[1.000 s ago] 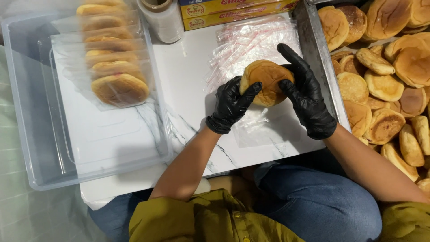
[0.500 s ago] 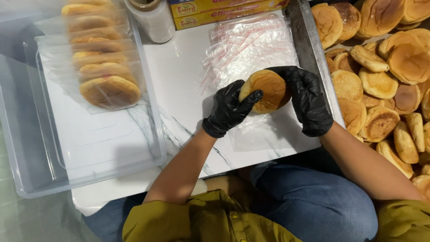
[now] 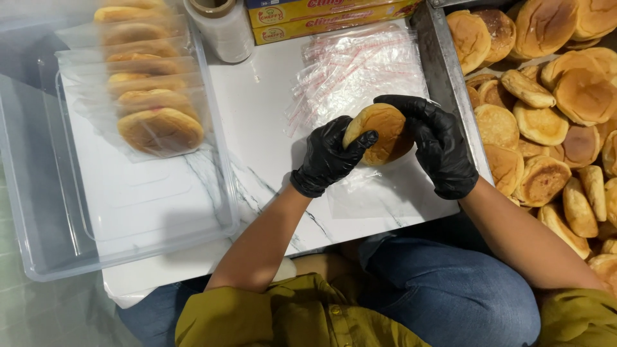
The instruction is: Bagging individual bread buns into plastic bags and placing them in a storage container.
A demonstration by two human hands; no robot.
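- The round bun (image 3: 379,132) is held up just above the white marble-patterned desk (image 3: 257,128), between both black-gloved hands, over a clear plastic bag (image 3: 366,193) lying flat on the desk.
- It looks light, soft and easily dented, with a dry browned crust that should not slip against the gloves; a hold by the rim, spread over several fingers, would spare the crust better than a pinch through the middle.
- The left hand (image 3: 328,157) comes up from below, thumb over the bun's near edge and fingers curled behind it, clamped on the rim.
- The right hand (image 3: 440,144) arches over from the far side, its fingers wrapped along the top and right edge, closed on the bun too.
- Whether the bag's mouth is already caught under the fingers is hard to tell; the film is nearly invisible.
- Beyond lies a pile of clear bags (image 3: 360,71); to the left, a clear plastic tub (image 3: 38,250) with bagged buns (image 3: 154,109); to the right, a metal tray (image 3: 443,58) heaped with loose buns (image 3: 553,115).
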